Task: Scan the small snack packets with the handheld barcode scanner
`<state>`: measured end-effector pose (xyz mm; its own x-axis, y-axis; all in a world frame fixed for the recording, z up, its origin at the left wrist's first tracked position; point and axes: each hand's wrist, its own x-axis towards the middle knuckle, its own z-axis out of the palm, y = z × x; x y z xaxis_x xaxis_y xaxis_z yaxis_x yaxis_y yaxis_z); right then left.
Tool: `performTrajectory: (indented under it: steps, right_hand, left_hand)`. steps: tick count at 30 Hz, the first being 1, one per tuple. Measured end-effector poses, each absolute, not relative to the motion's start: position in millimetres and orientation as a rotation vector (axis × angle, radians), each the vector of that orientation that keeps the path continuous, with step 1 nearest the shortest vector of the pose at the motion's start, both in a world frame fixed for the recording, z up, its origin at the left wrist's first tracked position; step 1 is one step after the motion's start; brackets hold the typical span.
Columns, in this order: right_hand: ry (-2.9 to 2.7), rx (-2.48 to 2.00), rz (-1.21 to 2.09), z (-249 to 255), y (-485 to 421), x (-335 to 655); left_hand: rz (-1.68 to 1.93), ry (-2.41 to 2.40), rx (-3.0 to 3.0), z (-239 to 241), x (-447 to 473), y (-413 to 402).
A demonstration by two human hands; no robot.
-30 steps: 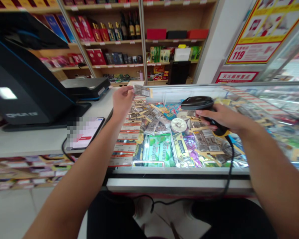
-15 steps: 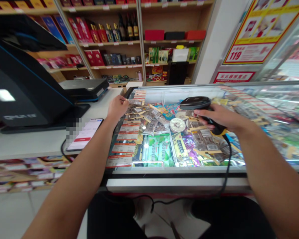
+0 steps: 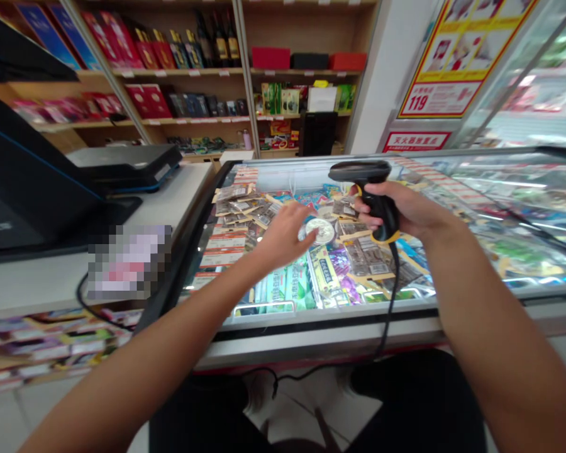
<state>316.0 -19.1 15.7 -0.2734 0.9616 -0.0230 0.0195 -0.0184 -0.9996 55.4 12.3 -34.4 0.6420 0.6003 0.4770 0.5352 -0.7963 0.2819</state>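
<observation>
My right hand (image 3: 396,204) is wrapped round the grip of a black and yellow barcode scanner (image 3: 361,171), raised above the glass top with its head pointing left. My left hand (image 3: 287,236) reaches over the glass with fingers stretched out and nothing in them. Just beyond its fingertips is a round white-topped tub (image 3: 319,231). Small brown-edged snack packets (image 3: 238,200) lie in a pile at the left, and more packets (image 3: 370,257) lie below the scanner. Green ice-cream wrappers (image 3: 295,286) show partly behind my left wrist.
The scanner's black cable (image 3: 392,302) hangs over the front edge of the freezer (image 3: 325,336). On the counter at left stand a dark register (image 3: 23,182), a scale (image 3: 127,165) and a blurred-out phone (image 3: 129,261). Stocked shelves (image 3: 179,72) line the back.
My left hand has left the packet pile at the left and moved right, its fingers opening out. The scanner is tilted more upright. The whole view has shifted a little.
</observation>
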Motion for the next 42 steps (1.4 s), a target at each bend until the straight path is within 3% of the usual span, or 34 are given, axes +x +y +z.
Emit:
performTrajectory:
  steps: [3, 6, 15, 28, 42]
  right_hand:
    - [-1.390, -1.065, 1.394, 22, -22, 313]
    - [-1.358, -1.046, 1.394, 25, -24, 311]
    - [-1.311, -1.026, 1.482, 22, -24, 307]
    - [-1.685, -0.885, 1.672, 8, -19, 316]
    - [-1.699, -0.943, 1.590, 7, -17, 316]
  left_hand:
    - [0.651, 0.649, 2.729, -52, 89, -12]
    - [0.571, 0.667, 2.672, -62, 104, -19]
    - [0.844, 0.693, 2.343, -74, 113, -7]
    - [1.258, 1.151, 2.016, -13, 15, 58]
    - [1.348, 1.155, 1.982, -12, 0, 70]
